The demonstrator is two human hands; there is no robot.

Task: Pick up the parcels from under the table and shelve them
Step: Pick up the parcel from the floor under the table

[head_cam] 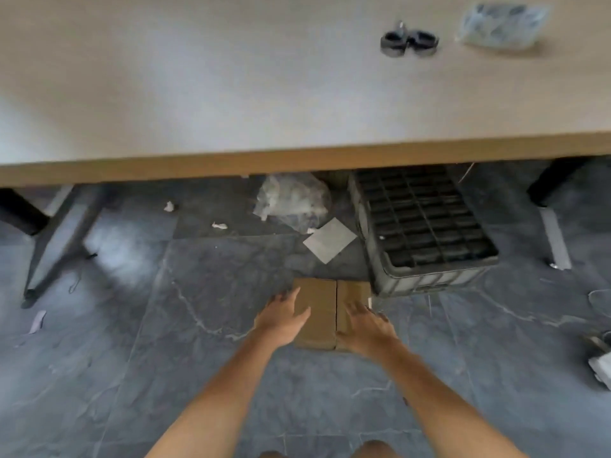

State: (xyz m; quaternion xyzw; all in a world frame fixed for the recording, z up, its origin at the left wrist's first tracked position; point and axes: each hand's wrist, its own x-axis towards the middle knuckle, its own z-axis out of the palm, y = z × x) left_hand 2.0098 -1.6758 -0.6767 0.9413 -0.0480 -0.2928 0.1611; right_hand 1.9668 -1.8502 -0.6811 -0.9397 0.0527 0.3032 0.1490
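Two brown cardboard parcels lie side by side on the grey floor just in front of the table: the left parcel and the right parcel. My left hand hovers with fingers spread over the left parcel's left edge. My right hand is spread flat over the right parcel's near half, covering much of it. Neither hand grips anything. No shelf is in view.
The table fills the top, with black scissors and a clear bag on it. Under it stand a black gridded crate, a plastic bag and a grey sheet. Black table legs flank the sides.
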